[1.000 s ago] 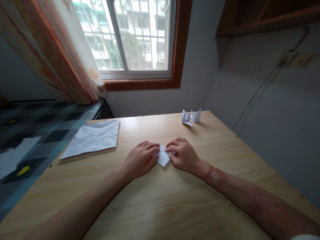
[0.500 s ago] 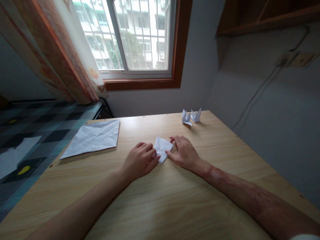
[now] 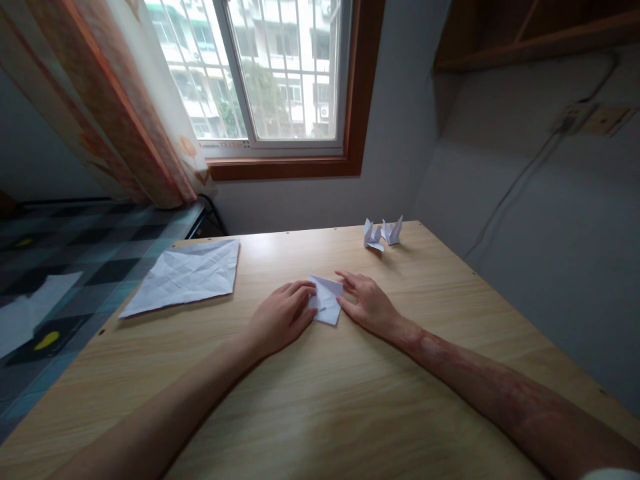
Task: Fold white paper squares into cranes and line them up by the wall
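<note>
A small folded piece of white paper (image 3: 329, 303) lies on the wooden table between my two hands. My left hand (image 3: 286, 313) has its thumb and fingers closed on the paper's left edge. My right hand (image 3: 369, 305) rests at the paper's right edge, thumb and fingertips touching it, with the index finger stretched out past the upper corner. Creases and a flap show on the paper's upper face; the part under my left fingertips is hidden.
Two folded paper figures (image 3: 373, 236) stand near the table's far right corner. A large creased white sheet (image 3: 187, 277) lies at the far left of the table (image 3: 320, 407). Beyond the left edge is a checked bedspread (image 3: 115, 250) with more paper (image 3: 40, 307).
The folded paper has turned between my hands, from standing on a corner to a squarer position. Both hands have shifted their fingers slightly along its edges.
</note>
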Tool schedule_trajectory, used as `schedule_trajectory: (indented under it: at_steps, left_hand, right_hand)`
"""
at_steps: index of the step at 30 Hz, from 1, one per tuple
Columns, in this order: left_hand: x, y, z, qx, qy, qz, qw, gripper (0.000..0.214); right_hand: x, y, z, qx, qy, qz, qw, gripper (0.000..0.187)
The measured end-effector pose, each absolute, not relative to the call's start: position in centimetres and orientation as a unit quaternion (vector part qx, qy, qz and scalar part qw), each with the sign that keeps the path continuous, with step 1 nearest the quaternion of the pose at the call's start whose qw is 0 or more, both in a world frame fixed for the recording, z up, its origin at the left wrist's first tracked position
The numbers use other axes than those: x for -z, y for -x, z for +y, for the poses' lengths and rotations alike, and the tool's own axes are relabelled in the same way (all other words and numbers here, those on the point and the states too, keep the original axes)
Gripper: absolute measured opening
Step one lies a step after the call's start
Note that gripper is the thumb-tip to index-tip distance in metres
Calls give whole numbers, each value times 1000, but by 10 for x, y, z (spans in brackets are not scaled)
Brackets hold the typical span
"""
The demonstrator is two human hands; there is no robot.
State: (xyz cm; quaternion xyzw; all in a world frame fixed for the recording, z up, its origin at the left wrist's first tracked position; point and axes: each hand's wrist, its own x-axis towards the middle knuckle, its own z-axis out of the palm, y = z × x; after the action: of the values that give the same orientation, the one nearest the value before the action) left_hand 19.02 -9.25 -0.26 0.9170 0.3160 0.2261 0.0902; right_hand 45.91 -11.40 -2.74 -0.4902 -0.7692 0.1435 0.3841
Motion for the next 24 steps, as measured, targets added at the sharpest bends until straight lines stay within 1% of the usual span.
schedule_trajectory:
  at_steps: [3, 6, 9, 11, 16, 18, 22, 24]
  left_hand:
    - [4, -189, -93, -214, -914, 337, 72, 39]
    - [4, -188, -94, -206, -912, 347, 73, 47]
    - [5, -188, -94, -211, -906, 361, 74, 56]
    - [6, -188, -94, -215, -906, 356, 73, 57]
    - [8, -188, -92, -203, -921, 326, 70, 51]
    - [9, -187, -91, -190, -920, 336, 66, 54]
    - [12, -186, -90, -144, -918, 364, 68, 61]
    - [13, -186, -90, -134, -917, 369, 69, 62]
  right_hand:
    - [26, -458, -117, -115, 441, -810, 369, 51]
    - [21, -456, -121, -81, 379, -857, 340, 39]
    - [18, -453, -124, -66, 349, -878, 321, 33]
    - [17, -451, -126, -70, 346, -877, 326, 34]
    - [14, -450, -128, -86, 331, -881, 327, 35]
    - [12, -450, -130, -86, 332, -883, 321, 35]
    - [7, -449, -135, -76, 339, -889, 298, 45]
    - [7, -449, -137, -68, 327, -898, 285, 46]
